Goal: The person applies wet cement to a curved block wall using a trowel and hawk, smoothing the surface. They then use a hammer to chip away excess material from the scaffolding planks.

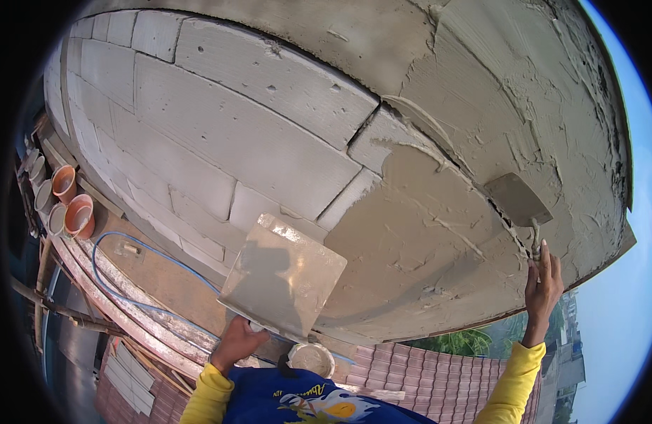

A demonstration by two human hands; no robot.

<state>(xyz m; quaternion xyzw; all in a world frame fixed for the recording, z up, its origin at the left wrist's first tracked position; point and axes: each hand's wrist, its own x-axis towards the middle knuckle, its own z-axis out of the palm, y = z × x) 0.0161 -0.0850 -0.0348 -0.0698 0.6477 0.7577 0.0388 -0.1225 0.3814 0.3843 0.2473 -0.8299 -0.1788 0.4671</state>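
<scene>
My right hand [543,286] grips the handle of a trowel [518,201], its flat blade lying against the wall along a dark seam. Wet grey mortar [410,244] covers the wall's right part below that seam, and rougher mortar covers the band above. With its fingers closed round the handle, my left hand [239,340] holds a broad square plaster hawk [283,275] in front of the wall. The hawk's face looks wet and carries a dark shadow. Left of the mortar, pale blocks [248,141] with narrow joints are bare.
Orange buckets [79,215] and grey ones stand at the far left. A blue hose [138,239] curves over the ledge [142,272] below the wall. Near my body stands a bucket of mortar [312,360]. Tiled roofs [425,371] lie below, with wooden poles [64,311] at the left.
</scene>
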